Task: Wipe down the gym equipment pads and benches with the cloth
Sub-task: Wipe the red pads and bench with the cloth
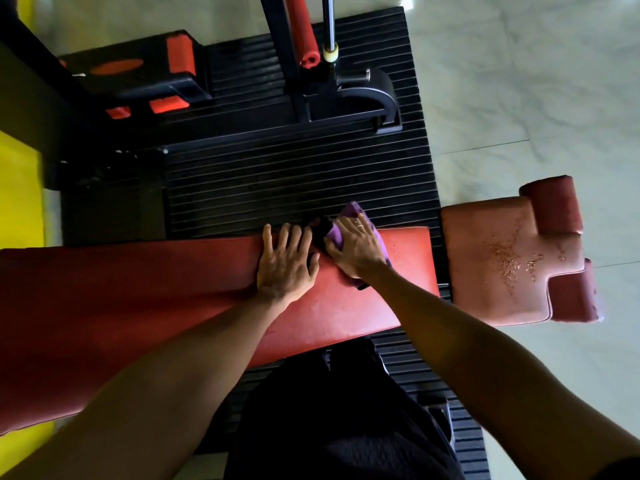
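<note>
Along the far edge of the bench pad (173,299), the right hand (353,244) curls its fingers round the cloth (351,211), mid-wipe. The left hand (285,261) lies flat, fingers spread. The spotted seat pad (491,258) probably comes next.

Bare forearms (194,362), thin ring (360,225) on the right hand (356,247), black clothing (329,427) below
</note>
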The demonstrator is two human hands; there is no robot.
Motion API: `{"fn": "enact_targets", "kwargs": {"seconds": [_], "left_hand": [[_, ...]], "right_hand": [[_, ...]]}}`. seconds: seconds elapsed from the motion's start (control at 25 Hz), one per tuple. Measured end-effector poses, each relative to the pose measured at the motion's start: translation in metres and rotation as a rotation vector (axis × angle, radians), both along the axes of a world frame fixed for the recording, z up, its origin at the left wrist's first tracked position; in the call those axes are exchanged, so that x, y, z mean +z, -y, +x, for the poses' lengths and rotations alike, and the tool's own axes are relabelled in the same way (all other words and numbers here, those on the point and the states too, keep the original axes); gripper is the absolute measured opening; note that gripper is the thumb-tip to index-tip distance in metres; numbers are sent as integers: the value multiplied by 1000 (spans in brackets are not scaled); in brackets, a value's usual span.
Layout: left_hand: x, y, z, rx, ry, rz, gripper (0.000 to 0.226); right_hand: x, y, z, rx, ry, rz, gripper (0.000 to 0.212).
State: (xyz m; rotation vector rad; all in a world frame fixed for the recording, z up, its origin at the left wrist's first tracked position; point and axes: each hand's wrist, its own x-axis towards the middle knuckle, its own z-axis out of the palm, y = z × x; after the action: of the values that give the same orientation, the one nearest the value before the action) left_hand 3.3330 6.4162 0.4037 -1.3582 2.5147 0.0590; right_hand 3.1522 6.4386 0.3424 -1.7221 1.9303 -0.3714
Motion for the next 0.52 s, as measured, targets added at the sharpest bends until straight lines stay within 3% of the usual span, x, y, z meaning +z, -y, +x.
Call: {"fn": "enact_targets", "kwargs": {"seconds": [0.16,0.28,0.4,0.52], "left_hand": [[0,2,0,1,0,12,61],[0,3,0,10,8,18,61],[2,0,-1,-3,-4,-8,61],[1,1,0,-9,-3,-2,61]], "right_hand": [[-28,-9,-44,-184,-75,126,46],[-12,5,-20,-311,-26,230,44],[13,9,34,-282,107,69,41],[8,-7,38,-200,91,5,45]]}}
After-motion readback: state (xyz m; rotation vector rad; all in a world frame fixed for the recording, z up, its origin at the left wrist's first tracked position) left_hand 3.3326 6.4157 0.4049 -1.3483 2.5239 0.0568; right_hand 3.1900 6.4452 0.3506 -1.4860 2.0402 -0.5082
